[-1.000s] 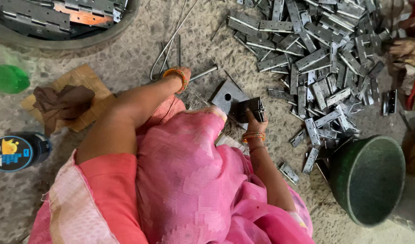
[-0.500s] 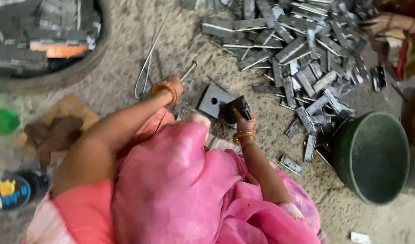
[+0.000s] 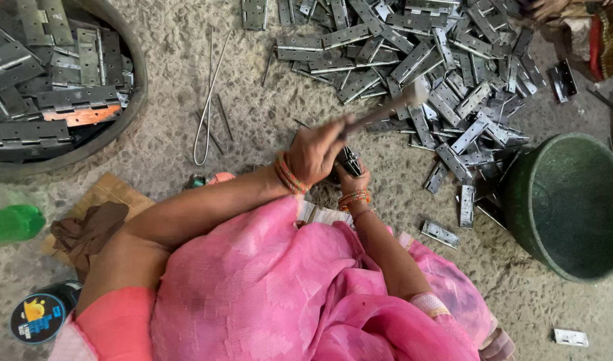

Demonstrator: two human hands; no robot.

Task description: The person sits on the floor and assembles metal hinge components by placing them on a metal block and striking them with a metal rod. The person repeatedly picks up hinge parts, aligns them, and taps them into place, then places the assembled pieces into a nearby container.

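**Hammer raised over a hinge on the concrete floor**

Rough grey concrete floor [image 3: 253, 100] carries everything in view, and the person sits low on it, draped in pink cloth [image 3: 266, 287]. Nearest the body, at the left edge, lie a round dark tin with a blue and yellow lid [image 3: 38, 317], a crumpled brown rag [image 3: 86, 227] on a scrap of cardboard, and a green plastic bottle [image 3: 11, 224].

Just past the knees, the right hand [image 3: 352, 179] is closed around a small dark metal hinge [image 3: 350, 160], holding it upright against the floor. The left hand [image 3: 318, 150] — orange bangles at its wrist — is clamped on the handle of a slim metal hammer [image 3: 386, 109], whose blurred head is lifted up and to the right, above the pile beyond. Whether the hinge rests on a block under it cannot be told; the hands hide that spot.

To the right stands a dark green round bucket [image 3: 573, 207], with a single flat hinge [image 3: 440, 232] lying near the right forearm. Farther off, a wide heap of grey steel hinges [image 3: 426, 53] spreads across the floor. Bent wire rods [image 3: 209, 100] lie left of it, and at the far left a shallow round metal basin [image 3: 136, 93] holds more hinges laid flat.
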